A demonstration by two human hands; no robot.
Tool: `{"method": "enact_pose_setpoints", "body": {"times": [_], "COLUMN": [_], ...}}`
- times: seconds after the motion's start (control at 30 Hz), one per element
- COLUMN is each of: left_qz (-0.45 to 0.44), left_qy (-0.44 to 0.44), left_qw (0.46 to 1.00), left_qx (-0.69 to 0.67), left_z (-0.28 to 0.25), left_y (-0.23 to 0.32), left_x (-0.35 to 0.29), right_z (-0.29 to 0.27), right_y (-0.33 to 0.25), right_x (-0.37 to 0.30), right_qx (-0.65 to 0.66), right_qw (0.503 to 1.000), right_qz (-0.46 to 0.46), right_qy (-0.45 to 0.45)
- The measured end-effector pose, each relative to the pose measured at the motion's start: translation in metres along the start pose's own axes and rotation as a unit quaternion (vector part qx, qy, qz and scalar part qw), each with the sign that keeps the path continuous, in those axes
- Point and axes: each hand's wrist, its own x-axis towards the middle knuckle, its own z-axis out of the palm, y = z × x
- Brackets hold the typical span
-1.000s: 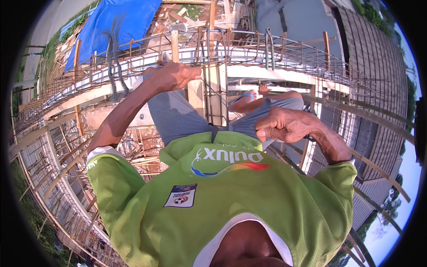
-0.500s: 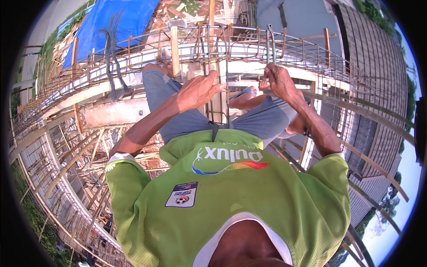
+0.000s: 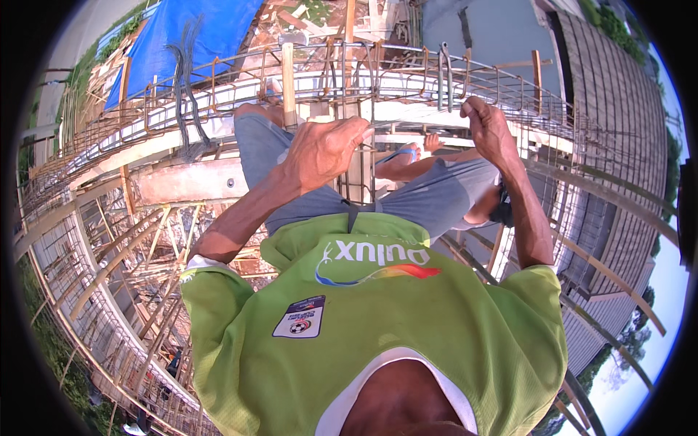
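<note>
I see the left hand and right hand apart, curled near the steel cage and pincers; their grip I cannot tell.

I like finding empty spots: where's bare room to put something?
The wide board between the wire bundle and left leg looks bare, maybe not level. Mostly bare: the grey surface beyond the rebar cage. Crowded: around the pincers, beside the right hand.

Looks like an outdoor building site, judging by the rebar, wood post, poles, scrap wood, blue tarp and open sky.
</note>
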Motion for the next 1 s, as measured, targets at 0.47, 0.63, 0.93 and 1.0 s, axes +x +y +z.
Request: {"method": "enact_pose_setpoints", "body": {"times": [0.47,0.63,0.93,1.0], "left_qz": [0.038,-0.103,-0.125,-0.196], "left_qy": [-0.127,-0.29,-0.395,-0.429], "left_qw": [0.989,0.951,0.91,0.873], "left_qx": [0.062,0.036,0.014,-0.121], "left_z": [-0.02,-0.033,-0.009,-0.02], "left_y": [-0.038,-0.057,-0.056,-0.059], "left_x": [0.029,0.017,-0.008,-0.002], "right_z": [0.026,0.011,0.028,0.032], "right_y": [0.053,0.031,0.081,0.093], "right_x": [-0.006,-0.005,-0.008,-0.013], "right_qx": [0.071,-0.083,-0.26,-0.245], "right_qw": [0.987,0.994,0.952,0.955], "right_qz": [0.09,0.037,-0.163,-0.162], "right_qy": [-0.11,0.061,0.01,0.043]}}
